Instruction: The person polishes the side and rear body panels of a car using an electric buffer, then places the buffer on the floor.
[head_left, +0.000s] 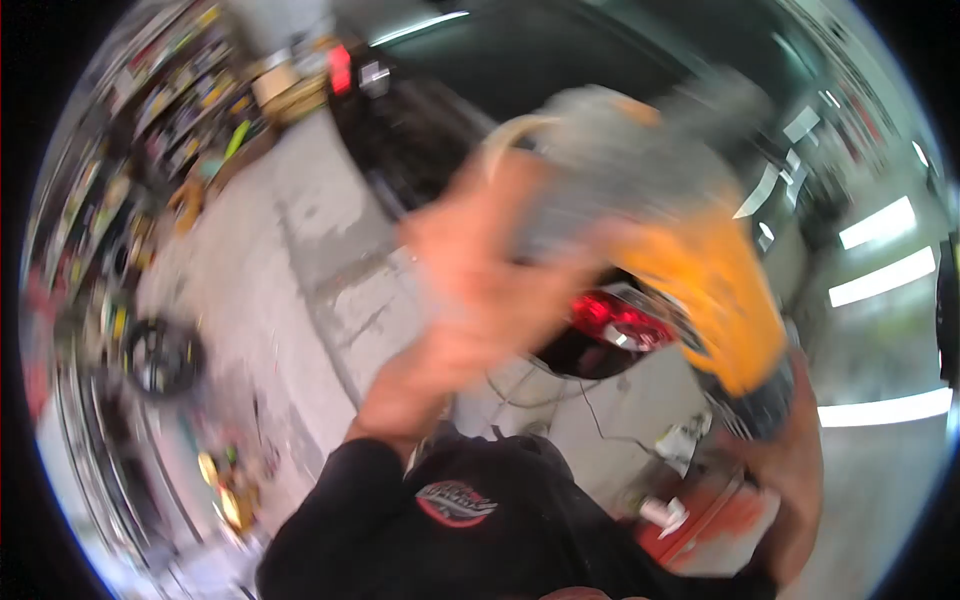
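A yellow and grey power tool (715,280), blurred by motion, is raised in front of my chest, its dark end at the lower right. My left hand (490,260) is at the tool's grey front part, with the thumb and fingers spread apart; the blur hides whether it touches. On the right, my right hand (765,430) is at the dark lower end of the tool, its fingers mostly hidden. Behind and below the tool shows the red tail light (620,318) of a dark car (400,130).
Shelves (170,110) full of items line the left side. A wheel (163,357) lies at the left. Cables run over the floor (250,270) below the car. A red object (700,525) with papers stands at the lower right.
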